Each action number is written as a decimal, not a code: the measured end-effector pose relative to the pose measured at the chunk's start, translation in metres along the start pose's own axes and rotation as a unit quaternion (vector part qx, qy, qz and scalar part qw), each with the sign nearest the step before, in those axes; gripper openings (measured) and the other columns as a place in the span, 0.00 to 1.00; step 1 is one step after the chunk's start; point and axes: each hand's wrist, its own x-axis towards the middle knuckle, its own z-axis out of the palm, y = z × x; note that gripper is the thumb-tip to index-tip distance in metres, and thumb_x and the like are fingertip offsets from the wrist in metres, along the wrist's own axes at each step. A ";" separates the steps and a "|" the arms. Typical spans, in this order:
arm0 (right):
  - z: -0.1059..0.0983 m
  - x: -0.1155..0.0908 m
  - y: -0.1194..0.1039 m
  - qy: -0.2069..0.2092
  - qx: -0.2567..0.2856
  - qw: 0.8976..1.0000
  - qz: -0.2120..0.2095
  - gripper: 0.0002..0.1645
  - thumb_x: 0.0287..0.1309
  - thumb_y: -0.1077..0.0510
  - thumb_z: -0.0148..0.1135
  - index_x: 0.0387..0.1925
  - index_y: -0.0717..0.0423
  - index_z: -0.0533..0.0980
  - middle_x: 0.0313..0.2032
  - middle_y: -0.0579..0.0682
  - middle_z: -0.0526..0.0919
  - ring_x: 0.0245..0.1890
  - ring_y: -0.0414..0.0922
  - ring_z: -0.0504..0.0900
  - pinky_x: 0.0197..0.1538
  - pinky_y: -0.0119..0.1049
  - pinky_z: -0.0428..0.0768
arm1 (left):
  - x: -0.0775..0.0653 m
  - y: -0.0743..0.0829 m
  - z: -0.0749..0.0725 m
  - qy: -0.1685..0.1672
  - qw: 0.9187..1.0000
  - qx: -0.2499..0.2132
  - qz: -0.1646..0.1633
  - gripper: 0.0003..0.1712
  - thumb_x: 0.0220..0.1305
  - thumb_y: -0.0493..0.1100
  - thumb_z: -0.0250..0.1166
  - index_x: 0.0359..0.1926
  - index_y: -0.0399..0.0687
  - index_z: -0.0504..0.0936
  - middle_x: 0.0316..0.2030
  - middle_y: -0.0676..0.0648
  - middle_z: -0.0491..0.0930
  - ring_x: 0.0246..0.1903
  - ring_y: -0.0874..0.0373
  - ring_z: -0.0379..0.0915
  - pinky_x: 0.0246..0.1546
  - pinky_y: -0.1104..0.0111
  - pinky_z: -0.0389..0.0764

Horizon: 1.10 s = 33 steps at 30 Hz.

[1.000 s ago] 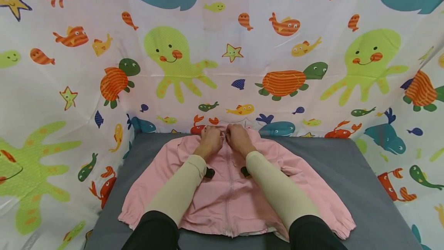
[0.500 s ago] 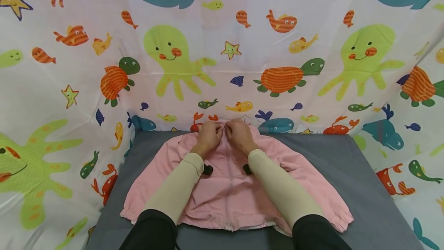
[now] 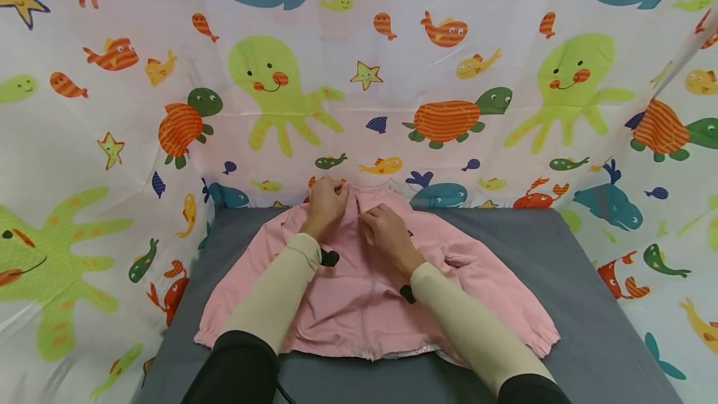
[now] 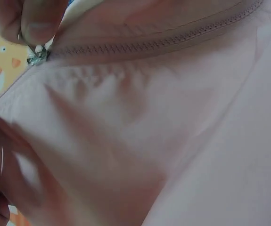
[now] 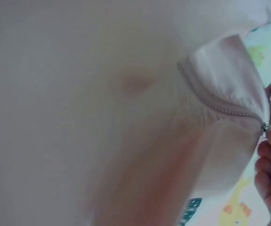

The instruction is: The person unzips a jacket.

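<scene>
Right hand (image 3: pixel 391 237): fingers pinch zip pull (image 4: pixel 37 57), now drawn lower; gap above it, so zip (image 4: pixel 126 48) seems to be opening. Left hand (image 3: pixel 328 206): fingers pinch the collar (image 3: pixel 380 194) edge. Pink jacket (image 3: pixel 333 323) lies front-up on counter (image 3: pixel 538 248), collar by far edge; room beside both sleeves (image 3: pixel 499 282), widest right.

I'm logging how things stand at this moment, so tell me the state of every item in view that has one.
Pink jacket: spread front up, sleeves out to both sides.
Zipper: closed below, open at the top.
Zipper slider: at the foot of the opening.
Left hand: pinching the jacket's edge by the collar.
Right hand: pinching the slider.
Patterned curtain: hanging, creased.
</scene>
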 end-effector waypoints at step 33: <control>-0.100 -0.075 -0.092 -0.044 -0.002 0.993 -0.112 0.09 0.53 0.66 0.77 0.28 0.48 0.85 0.26 0.42 0.82 0.31 0.43 0.79 0.36 0.36 0.80 | 0.008 0.029 -0.010 0.024 0.998 0.043 -0.042 0.18 0.78 0.47 0.64 0.29 0.52 0.92 0.39 0.45 0.91 0.56 0.40 0.83 0.67 0.43 0.73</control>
